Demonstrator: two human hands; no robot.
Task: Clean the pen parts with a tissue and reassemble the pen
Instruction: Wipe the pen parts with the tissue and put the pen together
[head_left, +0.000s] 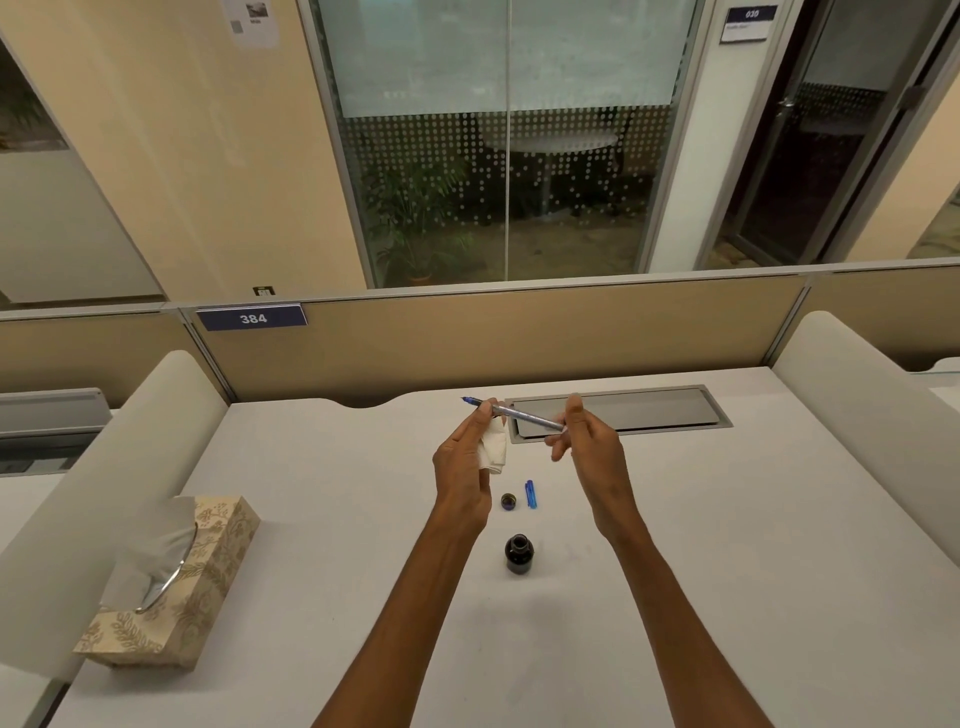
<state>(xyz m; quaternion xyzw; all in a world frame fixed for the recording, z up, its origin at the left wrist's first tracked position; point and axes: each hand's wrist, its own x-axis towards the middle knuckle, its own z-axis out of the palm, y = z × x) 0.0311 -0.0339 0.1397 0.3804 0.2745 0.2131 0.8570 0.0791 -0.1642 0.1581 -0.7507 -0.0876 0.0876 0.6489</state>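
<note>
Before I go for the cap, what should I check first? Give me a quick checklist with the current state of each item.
1. Pen gripped at both ends by left hand and right hand: ok.
2. Tissue in the left hand, below the pen: ok.
3. Blue cap lying free on the desk: ok.
4. Ink bottle closed: not ok, it stands open, its lid beside the cap.
5. Pen wiped clean: cannot tell.

One wide-angle head camera looks forward and down, close over the desk (311, 519), facing the partition (519, 332) and glass wall (441, 156)
</note>
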